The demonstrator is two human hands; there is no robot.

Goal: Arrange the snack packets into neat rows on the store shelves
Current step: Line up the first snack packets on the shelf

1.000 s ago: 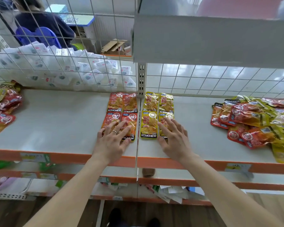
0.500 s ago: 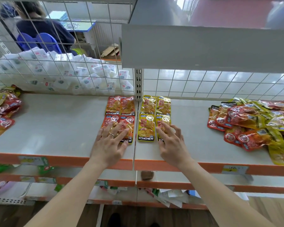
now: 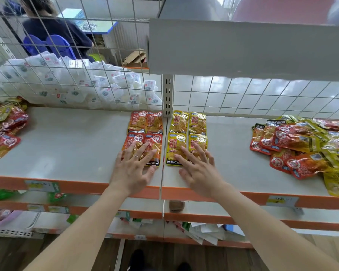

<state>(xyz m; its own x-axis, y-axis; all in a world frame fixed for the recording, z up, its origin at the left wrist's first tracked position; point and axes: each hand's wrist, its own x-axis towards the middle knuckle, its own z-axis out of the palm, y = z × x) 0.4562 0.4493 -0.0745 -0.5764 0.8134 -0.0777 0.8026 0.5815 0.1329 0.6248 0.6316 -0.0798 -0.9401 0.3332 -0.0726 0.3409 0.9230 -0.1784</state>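
Left hand: our left hand (image 3: 132,171) lies flat, fingers straight and spread apart, clasping nothing; its fingertips rest on the front pair of red packets.
Right hand: our right hand (image 3: 199,169) lies just as flat and spread, gripping nothing, with its fingertips on the front pair of yellow packets.
Red packets: we count four red packets (image 3: 145,126) in a two-by-two block, under and just beyond the left hand's fingers.
Yellow packets: four yellow packets (image 3: 188,124) form a matching block under and just beyond the right hand's fingers, close beside the red block.
Shelf: the shelf (image 3: 67,145) carries both blocks; our palms hover near its orange front edge.
Upright post: the upright post (image 3: 167,94) stands beyond both hands, between the two blocks.
Loose heap: a loose heap (image 3: 301,145) of red and yellow packets lies well to the right of the right hand.
Smaller heap: a smaller heap (image 3: 4,130) sits well to the left of the left hand.
Ring: a ring (image 3: 135,157) shows on a left-hand finger.
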